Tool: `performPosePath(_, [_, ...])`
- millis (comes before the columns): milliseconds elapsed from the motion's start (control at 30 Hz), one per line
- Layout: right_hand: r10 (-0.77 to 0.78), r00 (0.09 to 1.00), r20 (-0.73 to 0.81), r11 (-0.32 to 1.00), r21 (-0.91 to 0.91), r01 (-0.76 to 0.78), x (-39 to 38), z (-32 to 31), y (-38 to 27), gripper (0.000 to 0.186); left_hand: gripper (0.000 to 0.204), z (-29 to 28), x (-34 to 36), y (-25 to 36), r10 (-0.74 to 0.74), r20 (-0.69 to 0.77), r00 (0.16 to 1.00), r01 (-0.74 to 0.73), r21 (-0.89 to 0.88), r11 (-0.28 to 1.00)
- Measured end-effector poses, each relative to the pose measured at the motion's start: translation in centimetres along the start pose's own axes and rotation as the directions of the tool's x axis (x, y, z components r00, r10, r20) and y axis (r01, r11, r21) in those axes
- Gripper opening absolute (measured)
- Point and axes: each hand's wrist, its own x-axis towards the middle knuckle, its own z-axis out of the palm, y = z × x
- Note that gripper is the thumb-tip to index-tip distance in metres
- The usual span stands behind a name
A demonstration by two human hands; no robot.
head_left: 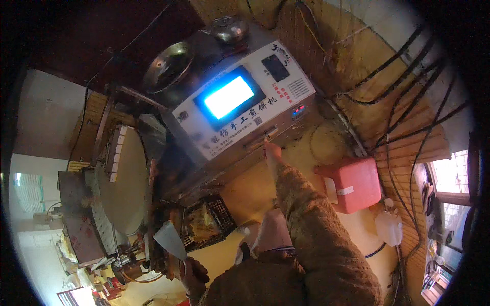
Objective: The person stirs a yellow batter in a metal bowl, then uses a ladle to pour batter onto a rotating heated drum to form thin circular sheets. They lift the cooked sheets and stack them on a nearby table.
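Observation:
My right hand (271,152) reaches forward, fingers bunched at a small fitting near the recessed handle (258,138) on the front of a machine's control box (278,89); what they grip is too small to make out. The box has a lit blue-white screen (228,96) and a dark panel. Low on the left, my left hand (194,273) is closed round a flat scraper with a pale blade (170,240). A large round griddle plate (125,204) with a row of white blocks (116,153) lies left of the box.
Two metal bowls (168,66) (229,29) are behind the box. A black crate (218,217) sits below it. A red bin (357,186) and translucent jug (388,229) stand to the right on the yellowish floor (306,145). Black cables hang along the wooden wall.

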Motion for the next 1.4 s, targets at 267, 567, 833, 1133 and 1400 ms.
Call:
performPosePath(267, [-0.066, 0.982, -0.175, 0.995, 0.066, 0.078, 4.1, 1.7, 1.9, 0.039, 0.024, -1.6, -0.3, -1.0, -0.014, -0.014, 1.0, 0.013, -0.041, 0.999])
performPosePath(567, [-0.025, 0.997, -0.077, 0.958, 0.282, 0.045, 6.0, 1.0, 2.8, 0.037, 0.021, -0.1, -0.6, -1.9, 0.02, -0.167, 0.986, -0.019, 0.005, 1.0])
performPosePath(833, [-0.076, 0.968, 0.24, 0.96, 0.281, 0.006, 3.6, -0.7, 0.1, 0.036, 0.023, -0.5, 0.0, -2.6, 0.001, -0.03, 1.0, -0.002, -0.028, 1.0])
performPosePath(1133, [0.242, 0.715, 0.655, 0.958, -0.276, -0.071, -2.6, -4.8, 5.1, 0.03, 0.023, -4.1, 0.3, -0.3, 0.014, -0.019, 1.0, -0.014, 0.021, 1.0])
performPosePath(1400, [0.346, 0.68, 0.646, 0.689, -0.667, 0.284, -14.5, -1.0, 4.1, 0.02, 0.03, -8.8, -3.1, -1.5, 0.197, -0.071, 0.978, -0.209, -0.288, 0.934])
